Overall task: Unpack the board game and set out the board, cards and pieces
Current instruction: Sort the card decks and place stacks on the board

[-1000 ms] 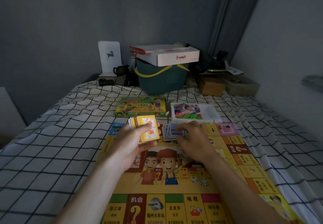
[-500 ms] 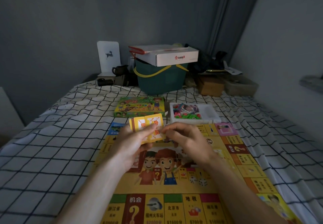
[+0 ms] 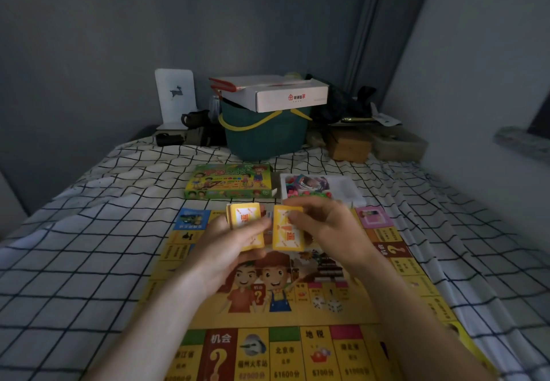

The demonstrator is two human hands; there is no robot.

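A: Yellow deck [image 3: 245,227] in left hand [image 3: 221,249], fingers wrapped round it, held above the board [image 3: 285,315] on the bed [image 3: 89,231].
B: Right hand [image 3: 330,226]?
A: Pinches one yellow card [image 3: 288,229] just beside the deck. Looks like the card-sorting step.
B: Next?
A: Probably lay that card on the board. Box [image 3: 229,182] and tray [image 3: 321,188] of pieces sit beyond, pieces not yet out.

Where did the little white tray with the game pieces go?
The white tray sits on the checked bedsheet, just right of the green game box, beyond the board's far edge.
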